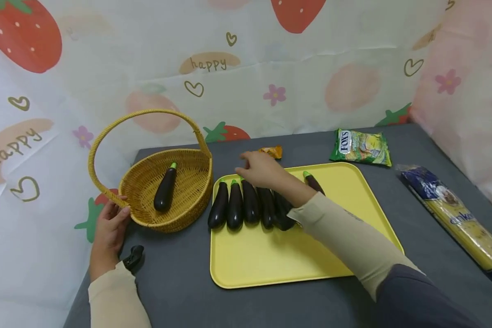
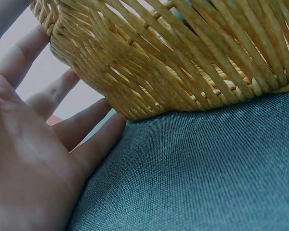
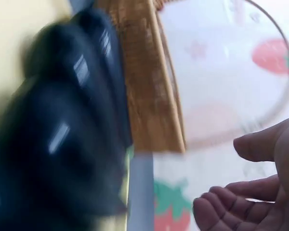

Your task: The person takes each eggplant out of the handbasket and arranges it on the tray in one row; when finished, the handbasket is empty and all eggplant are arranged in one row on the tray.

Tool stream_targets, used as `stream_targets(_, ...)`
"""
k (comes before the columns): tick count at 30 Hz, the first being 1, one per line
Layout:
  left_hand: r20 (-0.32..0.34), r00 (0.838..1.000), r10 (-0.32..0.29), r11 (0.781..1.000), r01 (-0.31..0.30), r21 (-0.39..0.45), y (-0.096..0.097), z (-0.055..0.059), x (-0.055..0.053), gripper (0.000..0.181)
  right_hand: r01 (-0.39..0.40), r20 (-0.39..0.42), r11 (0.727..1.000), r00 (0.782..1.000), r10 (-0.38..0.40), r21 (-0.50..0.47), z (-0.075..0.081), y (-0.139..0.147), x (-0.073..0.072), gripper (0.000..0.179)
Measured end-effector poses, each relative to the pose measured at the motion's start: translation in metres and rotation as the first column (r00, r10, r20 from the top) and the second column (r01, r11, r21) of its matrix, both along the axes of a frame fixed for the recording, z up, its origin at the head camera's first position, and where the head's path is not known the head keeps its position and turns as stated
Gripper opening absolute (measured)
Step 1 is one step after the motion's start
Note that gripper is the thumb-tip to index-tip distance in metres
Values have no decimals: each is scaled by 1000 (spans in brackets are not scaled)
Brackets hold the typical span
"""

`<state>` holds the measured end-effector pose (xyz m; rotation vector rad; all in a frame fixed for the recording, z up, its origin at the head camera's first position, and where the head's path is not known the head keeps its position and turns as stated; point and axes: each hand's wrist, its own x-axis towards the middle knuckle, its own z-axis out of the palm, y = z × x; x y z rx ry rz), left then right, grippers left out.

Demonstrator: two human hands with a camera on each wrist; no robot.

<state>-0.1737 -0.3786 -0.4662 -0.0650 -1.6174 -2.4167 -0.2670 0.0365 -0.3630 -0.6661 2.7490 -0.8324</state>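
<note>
My left hand (image 1: 110, 228) grips the yellow wicker basket (image 1: 192, 212) at its left side, thumb and forefinger at the handle's base. In the left wrist view, the other fingers (image 2: 94, 142) reach nearly straight against the woven wall. One dark eggplant (image 1: 165, 189) with a green stem end lies inside the basket. Over the back edge of the yellow tray (image 1: 262, 259), my right hand (image 1: 264, 171) hangs with nothing in it, thumb and fingers apart. Beneath it several eggplants (image 1: 234, 207) lie in a row, partly hidden by the forearm. Another eggplant (image 1: 313, 181) sits further right on the tray.
Behind the tray is a small orange packet (image 1: 274, 151). A green Fox's candy bag (image 1: 361, 146) lies at the back right, with a long blue and yellow pasta pack (image 1: 455, 214) nearer. A small black object (image 1: 134, 256) is beside my left wrist. Printed cloth hangs behind the table.
</note>
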Motion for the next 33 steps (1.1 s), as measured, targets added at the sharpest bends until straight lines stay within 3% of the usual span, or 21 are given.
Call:
stream_targets(5,34,999,6,1000,-5,-5,3,-1,-1,26,-80,-2,993,997,80,-82,0,-81,-6,48)
stream_targets(9,54,999,7,1000,-7,-14,5,-2,-3,27,-83,32,993,996,87,-87,-6,-137,-5,44)
stream_targets(12,46,999,18,1000,-17,-25,4,0,-4,27,-54,100,998,993,57,-24,-11,-173,-6,48)
stream_targets(16,49,998,31,999,-30,-33,1,1,-3,26,28,167,996,985,-42,85,-19,-210,-2,68)
stream_targets(20,58,998,29,999,-27,-37,0,1,-1,26,119,173,973,973,-154,197,-32,-230,1,86)
stream_targets(23,52,998,27,999,-25,-44,1,0,0,26,134,162,963,971,-175,236,-41,-234,1,93)
stream_targets(27,34,999,26,999,-25,-46,1,-1,2,27,123,221,982,963,-153,144,-46,-233,-2,89)
stream_targets(33,26,999,32,998,-31,-46,0,0,0,27,42,330,999,943,-29,-33,-45,-230,-7,81)
